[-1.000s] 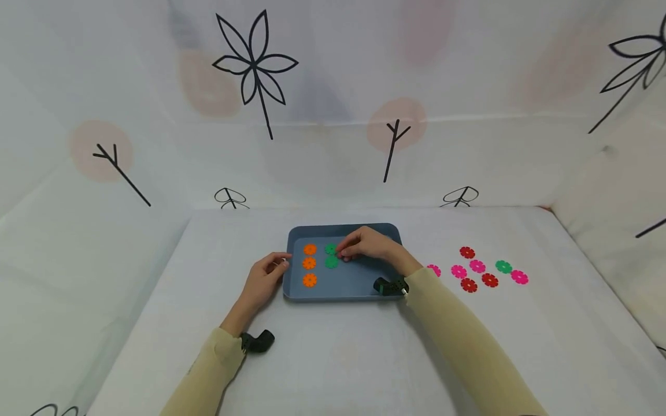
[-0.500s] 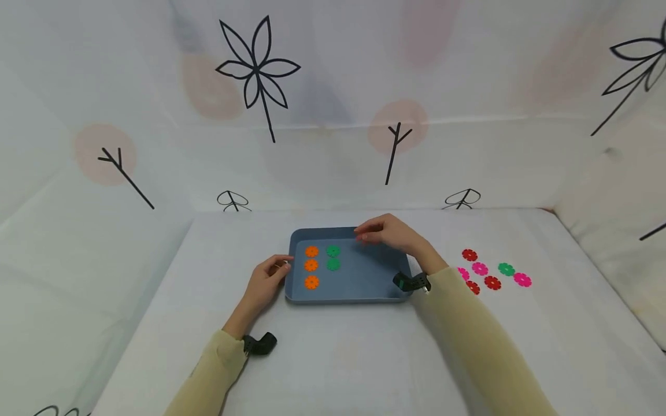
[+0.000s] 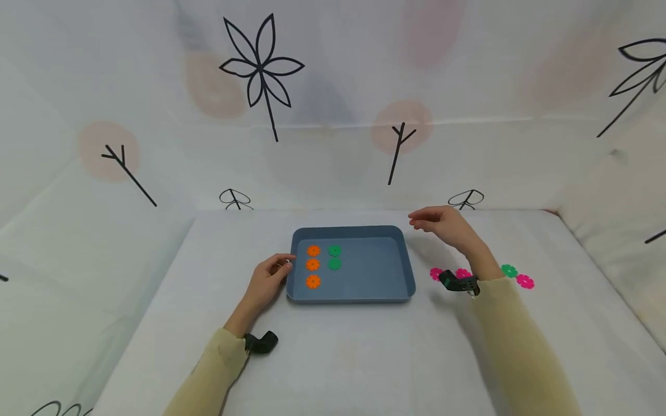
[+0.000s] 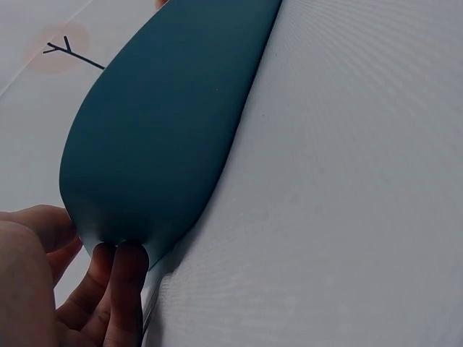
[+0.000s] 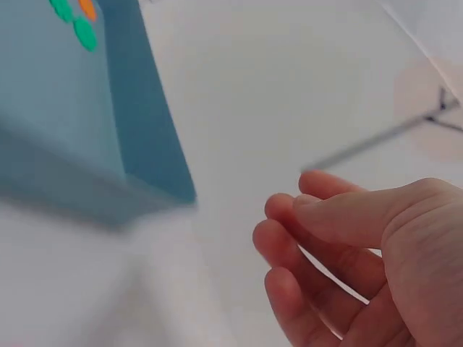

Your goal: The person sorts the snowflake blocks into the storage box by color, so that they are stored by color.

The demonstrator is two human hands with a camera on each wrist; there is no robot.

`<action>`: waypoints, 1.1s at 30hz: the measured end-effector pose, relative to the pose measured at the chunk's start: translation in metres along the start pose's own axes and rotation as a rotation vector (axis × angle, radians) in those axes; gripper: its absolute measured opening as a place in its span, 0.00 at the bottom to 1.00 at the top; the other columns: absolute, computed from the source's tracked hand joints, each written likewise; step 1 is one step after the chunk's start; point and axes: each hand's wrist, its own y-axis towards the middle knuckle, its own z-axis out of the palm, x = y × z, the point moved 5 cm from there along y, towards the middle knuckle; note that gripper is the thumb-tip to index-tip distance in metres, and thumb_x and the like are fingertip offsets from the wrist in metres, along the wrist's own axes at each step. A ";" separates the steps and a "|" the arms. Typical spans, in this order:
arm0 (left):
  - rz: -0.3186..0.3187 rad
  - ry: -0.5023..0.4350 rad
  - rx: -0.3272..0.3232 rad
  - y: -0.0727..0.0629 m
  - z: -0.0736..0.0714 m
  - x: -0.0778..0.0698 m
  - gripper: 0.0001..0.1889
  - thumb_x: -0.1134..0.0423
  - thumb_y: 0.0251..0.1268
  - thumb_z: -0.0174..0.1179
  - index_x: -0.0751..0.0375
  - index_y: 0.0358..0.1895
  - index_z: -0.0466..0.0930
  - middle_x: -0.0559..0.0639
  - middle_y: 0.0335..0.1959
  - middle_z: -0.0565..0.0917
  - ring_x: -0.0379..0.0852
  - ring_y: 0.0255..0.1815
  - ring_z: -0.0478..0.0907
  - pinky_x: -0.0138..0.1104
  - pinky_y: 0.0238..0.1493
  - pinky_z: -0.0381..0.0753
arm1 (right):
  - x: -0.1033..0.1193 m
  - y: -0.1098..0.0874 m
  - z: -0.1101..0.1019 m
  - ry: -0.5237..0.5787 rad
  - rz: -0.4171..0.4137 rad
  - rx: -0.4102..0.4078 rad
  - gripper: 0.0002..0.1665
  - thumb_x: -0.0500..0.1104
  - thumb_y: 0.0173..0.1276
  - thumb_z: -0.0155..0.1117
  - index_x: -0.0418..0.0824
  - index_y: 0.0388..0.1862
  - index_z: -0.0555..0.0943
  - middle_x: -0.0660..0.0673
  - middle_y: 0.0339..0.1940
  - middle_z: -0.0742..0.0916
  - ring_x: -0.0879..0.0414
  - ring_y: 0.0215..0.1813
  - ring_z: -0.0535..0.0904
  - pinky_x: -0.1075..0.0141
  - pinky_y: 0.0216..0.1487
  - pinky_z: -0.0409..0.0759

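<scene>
My left hand (image 3: 266,283) grips the left rim of a blue-grey tray (image 3: 374,271); in the left wrist view its fingers (image 4: 126,289) press the tray's outer wall (image 4: 166,130). On the tray's left side lie a column of three orange flower-shaped discs (image 3: 313,264) and a pair of green flower-shaped discs (image 3: 335,264). My right hand (image 3: 447,225) hovers beyond the tray's back right corner. In the right wrist view its fingers (image 5: 278,246) are loosely bent, with nothing seen between them.
Right of the tray, pink flower discs (image 3: 525,281) and a green disc (image 3: 509,270) lie on the white table (image 3: 333,358). My right forearm and wrist camera (image 3: 458,282) cover part of this group. A printed white cloth (image 3: 322,162) stands behind.
My right hand has lifted from beside the green discs and moved right, past the tray's edge. The left hand stays at the rim, and the discs in the tray stay put.
</scene>
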 end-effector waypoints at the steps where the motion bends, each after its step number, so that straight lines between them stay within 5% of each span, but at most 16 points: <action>1: 0.002 -0.001 0.002 0.000 0.000 0.000 0.13 0.67 0.75 0.56 0.70 0.56 0.81 0.63 0.38 0.81 0.48 0.32 0.74 0.30 0.35 0.74 | -0.005 -0.006 -0.008 -0.019 0.005 -0.018 0.23 0.48 0.76 0.60 0.37 0.63 0.79 0.35 0.55 0.84 0.38 0.57 0.79 0.46 0.61 0.73; 7: -0.001 0.002 0.013 0.001 0.004 0.002 0.14 0.67 0.75 0.56 0.70 0.57 0.80 0.62 0.39 0.80 0.44 0.30 0.73 0.30 0.35 0.74 | -0.056 -0.049 -0.056 -0.116 0.072 -0.117 0.28 0.53 0.77 0.56 0.37 0.67 0.74 0.34 0.60 0.81 0.38 0.59 0.75 0.48 0.57 0.75; 12: -0.027 0.021 -0.002 0.009 0.006 0.029 0.14 0.64 0.75 0.56 0.66 0.58 0.81 0.59 0.40 0.80 0.46 0.32 0.74 0.30 0.35 0.73 | -0.099 -0.088 -0.090 -0.177 0.143 -0.189 0.30 0.54 0.77 0.55 0.35 0.68 0.73 0.33 0.60 0.79 0.45 0.57 0.73 0.63 0.47 0.78; 15: -0.019 0.017 -0.021 0.012 0.006 0.041 0.14 0.61 0.75 0.58 0.62 0.57 0.82 0.54 0.39 0.80 0.47 0.32 0.74 0.31 0.34 0.73 | -0.125 -0.108 -0.100 -0.197 0.203 -0.217 0.32 0.55 0.77 0.55 0.33 0.68 0.72 0.30 0.62 0.77 0.39 0.58 0.71 0.66 0.41 0.77; 21: 0.011 0.007 -0.027 0.013 0.006 0.040 0.12 0.61 0.74 0.59 0.58 0.55 0.84 0.52 0.37 0.81 0.46 0.32 0.74 0.31 0.35 0.74 | -0.172 -0.140 -0.112 -0.202 0.358 -0.197 0.40 0.61 0.75 0.54 0.31 0.70 0.67 0.23 0.66 0.68 0.24 0.64 0.59 0.46 0.43 0.76; 29: 0.013 0.015 -0.043 0.012 0.005 0.041 0.12 0.61 0.74 0.58 0.58 0.54 0.84 0.51 0.36 0.80 0.48 0.31 0.74 0.32 0.34 0.73 | -0.185 -0.141 -0.115 -0.106 0.354 -0.060 0.41 0.58 0.76 0.55 0.30 0.73 0.61 0.22 0.69 0.62 0.22 0.66 0.53 0.41 0.49 0.72; 33: 0.014 0.006 -0.045 0.012 0.005 0.041 0.12 0.60 0.74 0.59 0.57 0.54 0.84 0.51 0.36 0.81 0.47 0.32 0.74 0.32 0.34 0.73 | -0.177 -0.132 -0.110 -0.142 0.357 -0.004 0.41 0.56 0.73 0.62 0.29 0.71 0.64 0.24 0.63 0.67 0.27 0.61 0.60 0.53 0.43 0.76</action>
